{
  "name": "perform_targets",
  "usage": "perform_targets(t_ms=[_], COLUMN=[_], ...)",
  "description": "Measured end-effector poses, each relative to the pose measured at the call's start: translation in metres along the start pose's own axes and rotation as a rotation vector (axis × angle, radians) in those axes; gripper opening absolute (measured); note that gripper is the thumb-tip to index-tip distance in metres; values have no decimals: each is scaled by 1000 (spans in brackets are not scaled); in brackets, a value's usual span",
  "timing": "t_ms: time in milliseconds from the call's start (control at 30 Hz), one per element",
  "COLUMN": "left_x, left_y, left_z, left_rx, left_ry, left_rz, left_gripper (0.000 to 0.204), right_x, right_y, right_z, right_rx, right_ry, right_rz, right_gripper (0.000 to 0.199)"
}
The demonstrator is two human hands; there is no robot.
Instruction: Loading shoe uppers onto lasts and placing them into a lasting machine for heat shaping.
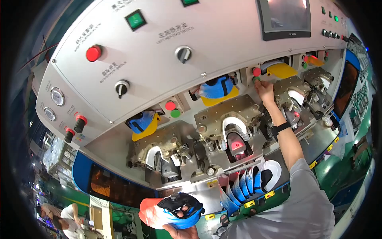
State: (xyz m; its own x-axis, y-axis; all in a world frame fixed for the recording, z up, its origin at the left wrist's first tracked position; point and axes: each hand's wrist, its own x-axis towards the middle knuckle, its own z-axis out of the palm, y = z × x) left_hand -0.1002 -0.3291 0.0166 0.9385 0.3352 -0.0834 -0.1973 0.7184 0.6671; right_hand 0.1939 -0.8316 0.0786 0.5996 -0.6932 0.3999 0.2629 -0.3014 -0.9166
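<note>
My left hand holds a shoe upper at the lower middle, its fingers wrapped round it from below and partly inside the opening. The upper is blue and white with a black lining and an orange-red end. Stretched forward, my right hand has its fingertips at a green button, just under a red button on the machine. Its fingers are curled in, with nothing seen in them. A blue upper with a yellow part sits in the slot left of that hand; another yellow-ended upper sits to its right.
Several metal moulding stations with white curved pads line the machine. A row of blue uppers stands on a rack at its front edge. Above slopes a grey control panel with knobs and a screen. People sit at lower left.
</note>
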Motion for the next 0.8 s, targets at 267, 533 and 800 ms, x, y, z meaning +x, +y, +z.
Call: perform_targets(t_ms=[267, 533, 800], left_x=[-33, -37, -82], left_y=[-17, -52, -93], left_z=[42, 87, 128], left_rx=[268, 114, 35], left_ry=[-39, -488, -349], left_rz=[103, -94, -171], left_gripper=[107, 94, 96], right_x=[-116, -347, -301], right_y=[-49, -147, -167], right_z=[-6, -86, -195], right_rx=[15, 332, 28], right_ry=[-551, -683, -272], right_rz=[-284, -376, -541], right_gripper=[27, 42, 29])
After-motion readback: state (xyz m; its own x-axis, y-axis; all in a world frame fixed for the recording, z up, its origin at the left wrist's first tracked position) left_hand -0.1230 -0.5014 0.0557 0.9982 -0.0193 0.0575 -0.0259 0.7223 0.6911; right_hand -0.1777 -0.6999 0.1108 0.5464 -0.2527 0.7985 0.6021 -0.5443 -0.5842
